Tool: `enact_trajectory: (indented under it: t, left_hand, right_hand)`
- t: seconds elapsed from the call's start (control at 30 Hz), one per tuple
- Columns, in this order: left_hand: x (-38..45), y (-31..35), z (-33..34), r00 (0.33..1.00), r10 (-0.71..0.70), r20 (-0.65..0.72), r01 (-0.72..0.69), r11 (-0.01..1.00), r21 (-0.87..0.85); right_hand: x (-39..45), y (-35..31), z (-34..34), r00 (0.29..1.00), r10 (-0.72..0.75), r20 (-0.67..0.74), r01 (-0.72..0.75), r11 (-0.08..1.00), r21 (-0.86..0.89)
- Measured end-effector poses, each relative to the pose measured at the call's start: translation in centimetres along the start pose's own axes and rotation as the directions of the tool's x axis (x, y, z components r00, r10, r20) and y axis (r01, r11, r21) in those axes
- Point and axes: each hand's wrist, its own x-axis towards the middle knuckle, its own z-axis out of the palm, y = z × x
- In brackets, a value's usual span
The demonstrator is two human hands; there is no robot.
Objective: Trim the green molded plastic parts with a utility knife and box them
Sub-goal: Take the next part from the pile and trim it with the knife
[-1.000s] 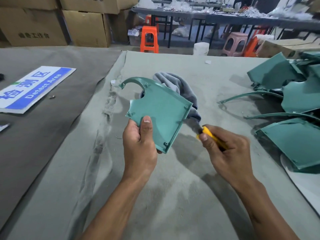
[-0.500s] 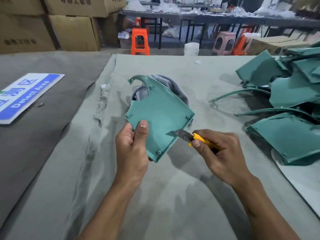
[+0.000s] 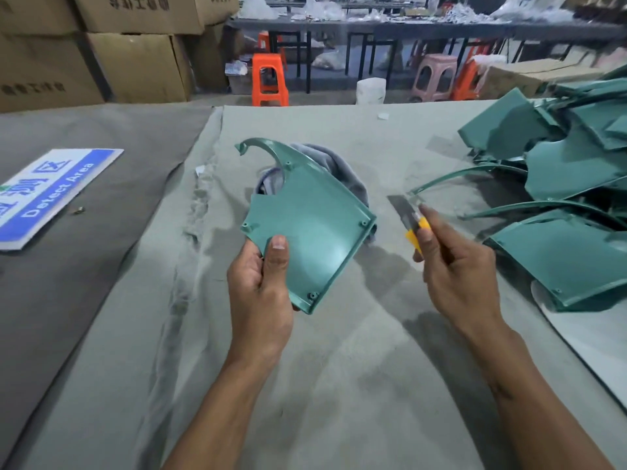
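My left hand (image 3: 259, 293) grips a green molded plastic part (image 3: 312, 228) by its lower left corner, thumb on its inner face, and holds it tilted above the table. The part is a flat panel with a raised rim, screw bosses and a curved hook at the top. My right hand (image 3: 454, 269) holds a yellow utility knife (image 3: 409, 215) with the blade out, pointing up and left. The blade is a short way right of the part and does not touch it.
A pile of green parts (image 3: 559, 184) lies at the right on the grey felt-covered table (image 3: 339, 385). A grey cloth (image 3: 339, 167) sits behind the held part. A blue "Detect Area" sign (image 3: 51, 191) lies at the left. Cardboard boxes (image 3: 135, 62) and orange stools (image 3: 269, 79) stand beyond.
The knife has come off the part's lower right edge and moved up and to the right, clear of it. My left hand has kept its hold on the part.
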Motion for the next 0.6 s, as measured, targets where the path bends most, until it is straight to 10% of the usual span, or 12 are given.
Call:
enact_trajectory:
  t: [0.27,0.5,0.6]
  left_hand:
    - [-1.2,0.1,0.0,0.982,0.186,0.037,-0.188,0.931,0.312]
    - [-1.4,0.1,0.0,0.975,0.199,0.100,-0.223,0.897,0.382]
    - [-1.5,0.1,0.1,0.973,0.220,0.077,-0.232,0.887,0.399]
  right_hand:
    - [0.5,0.7,-1.4,0.912,0.383,0.146,-0.222,0.761,-0.610]
    - [-0.3,-1.7,-1.1,0.771,0.591,0.238,-0.136,0.517,-0.845]
    - [-0.3,-2.2,-0.6,0.838,0.521,0.165,-0.203,0.577,-0.791]
